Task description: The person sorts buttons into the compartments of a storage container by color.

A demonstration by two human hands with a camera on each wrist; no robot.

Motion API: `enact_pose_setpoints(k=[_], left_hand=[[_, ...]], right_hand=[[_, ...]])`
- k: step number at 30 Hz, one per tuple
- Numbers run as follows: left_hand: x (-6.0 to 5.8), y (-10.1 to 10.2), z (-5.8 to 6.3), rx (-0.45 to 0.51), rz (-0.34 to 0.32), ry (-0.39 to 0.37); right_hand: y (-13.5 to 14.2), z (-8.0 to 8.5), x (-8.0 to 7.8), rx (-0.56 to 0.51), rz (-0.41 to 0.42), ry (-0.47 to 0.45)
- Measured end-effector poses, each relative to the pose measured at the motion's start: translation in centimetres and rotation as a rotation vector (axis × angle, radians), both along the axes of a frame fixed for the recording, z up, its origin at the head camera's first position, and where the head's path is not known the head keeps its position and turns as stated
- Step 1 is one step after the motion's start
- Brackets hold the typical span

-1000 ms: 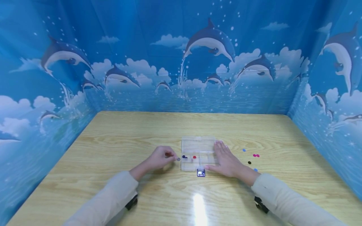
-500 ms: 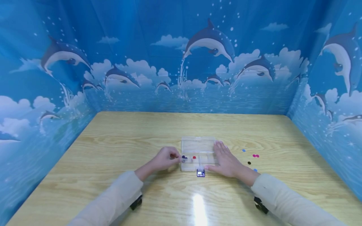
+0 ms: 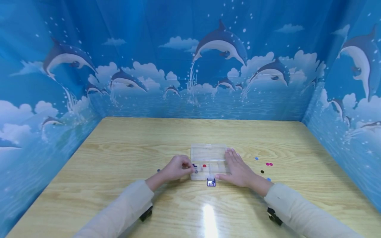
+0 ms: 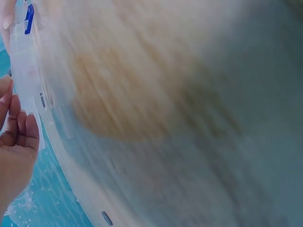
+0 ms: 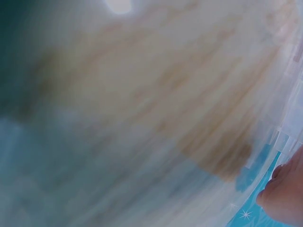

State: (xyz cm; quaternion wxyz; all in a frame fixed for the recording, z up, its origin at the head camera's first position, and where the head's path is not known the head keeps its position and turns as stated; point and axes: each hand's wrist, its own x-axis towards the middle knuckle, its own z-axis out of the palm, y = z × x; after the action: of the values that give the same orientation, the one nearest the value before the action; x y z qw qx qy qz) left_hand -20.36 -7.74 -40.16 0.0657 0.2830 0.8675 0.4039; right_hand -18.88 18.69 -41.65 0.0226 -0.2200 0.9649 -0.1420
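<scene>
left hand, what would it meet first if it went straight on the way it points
Likely the clear, rectangular plastic box; depth is unclear: if the left hand clears its walls, perhaps the right hand.

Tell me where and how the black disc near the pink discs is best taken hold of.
Probably by opposite edges of its rim, pinched from above: the black disc appears to lie flat on the table, apart from the pink discs, leaving its edge exposed.
</scene>
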Motion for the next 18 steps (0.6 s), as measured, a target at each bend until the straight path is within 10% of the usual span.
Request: enact_pose_setpoints(k=[18], left_hand=[[0.04, -0.02, -0.17, 0.002, 0.037, -0.015]], right_hand=[[0.01, 0.05, 0.08, -0.005, -0.008, -0.017]])
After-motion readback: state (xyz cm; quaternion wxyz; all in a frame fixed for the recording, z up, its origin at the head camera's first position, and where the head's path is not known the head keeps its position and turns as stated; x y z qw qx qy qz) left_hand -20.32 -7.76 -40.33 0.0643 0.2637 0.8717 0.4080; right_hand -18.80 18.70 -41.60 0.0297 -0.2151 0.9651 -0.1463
